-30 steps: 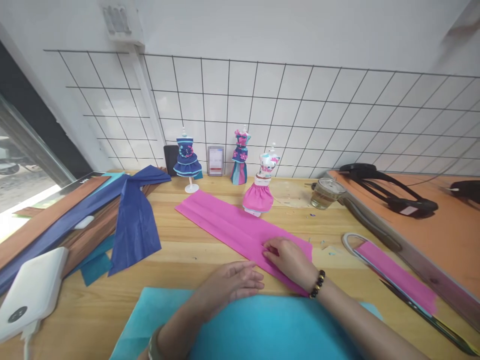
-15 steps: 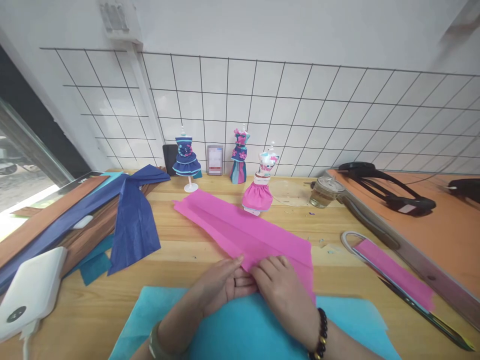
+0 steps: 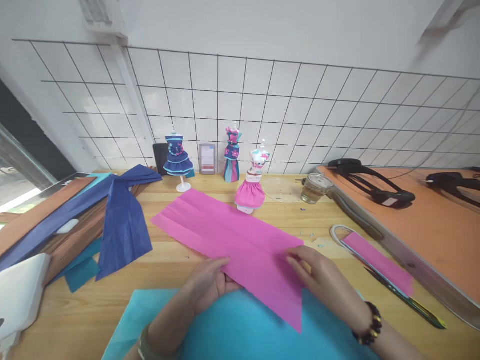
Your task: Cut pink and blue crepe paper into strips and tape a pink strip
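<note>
A thin pink sheet (image 3: 225, 225), like crepe paper with fold lines, stretches slantwise across the middle of the table. My left hand (image 3: 212, 282) grips its near edge, thumb on top and fingers underneath. Toward the sheet's right end, my right hand (image 3: 318, 272) pinches it between thumb and fingers, the fingertips partly hidden. One corner of the sheet hangs over the turquoise sheet (image 3: 150, 305) in front of me. Behind stands a small dress form in a pink skirt (image 3: 250, 194).
Two more dressed forms, one in a navy dress (image 3: 178, 157), stand by the grid wall. Folded blue paper (image 3: 125, 230) and a white power bank (image 3: 24, 285) lie left. At right are a lidded glass (image 3: 315, 189), a pink strip (image 3: 378, 260) and black headgear (image 3: 393, 197).
The pink sheet, folded over at its near side before, is now spread wider. My right hand has moved right, away from my left, to the sheet's right part. The view has shifted slightly right.
</note>
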Demonstrator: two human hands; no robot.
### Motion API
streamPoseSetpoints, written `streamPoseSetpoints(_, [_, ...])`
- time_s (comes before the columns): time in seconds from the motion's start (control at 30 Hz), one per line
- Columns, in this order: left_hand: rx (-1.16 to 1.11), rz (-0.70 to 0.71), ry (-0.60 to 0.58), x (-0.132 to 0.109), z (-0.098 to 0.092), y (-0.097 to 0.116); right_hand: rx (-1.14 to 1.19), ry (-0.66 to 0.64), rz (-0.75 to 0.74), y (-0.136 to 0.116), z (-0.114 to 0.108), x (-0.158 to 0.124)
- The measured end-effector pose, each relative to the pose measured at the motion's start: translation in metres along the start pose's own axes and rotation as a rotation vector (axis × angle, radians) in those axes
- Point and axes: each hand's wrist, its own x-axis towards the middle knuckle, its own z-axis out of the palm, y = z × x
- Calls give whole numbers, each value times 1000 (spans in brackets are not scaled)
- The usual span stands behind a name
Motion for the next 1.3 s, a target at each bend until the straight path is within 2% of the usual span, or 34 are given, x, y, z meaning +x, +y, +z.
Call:
streamPoseSetpoints(0.1, [-9,-16,20,-1,2,1,-51,-22,111,32,-4,1])
streamPoseSetpoints(0.17, [-3,-39,35,-2,2,1,-87,-21,158,42,-4,-1])
streamPoseSetpoints(0.3, [21,-58,35,-3,3,1,-56,-79,300,46,-2,-3])
streamPoseSetpoints(0.4, [23,-29,41,-3,3,1,45,-138,332,49,0,-1])
streamPoseSetpoints(0.5, [17,-16,62,-3,2,1,-12,-93,336,56,3,6])
streamPoseSetpoints(0.57, [13,-18,62,-3,1,2,-120,-28,315,59,5,15])
streamPoseSetpoints(0.67, [10,-38,37,-3,-1,2,-191,26,193,58,9,36])
streamPoseSetpoints(0.77, [4,-50,14,-4,-1,2,-136,-18,78,50,18,64])
streamPoseSetpoints(0.97, [6,-9,27,-5,1,3,-61,-98,72,29,38,108])
streamPoseSetpoints(1.17, [21,4,-6,-4,-2,4,-7,-182,12,11,44,112])
streamPoseSetpoints(1.3, [-28,16,-27,-5,-3,3,65,-161,-85,-1,41,105])
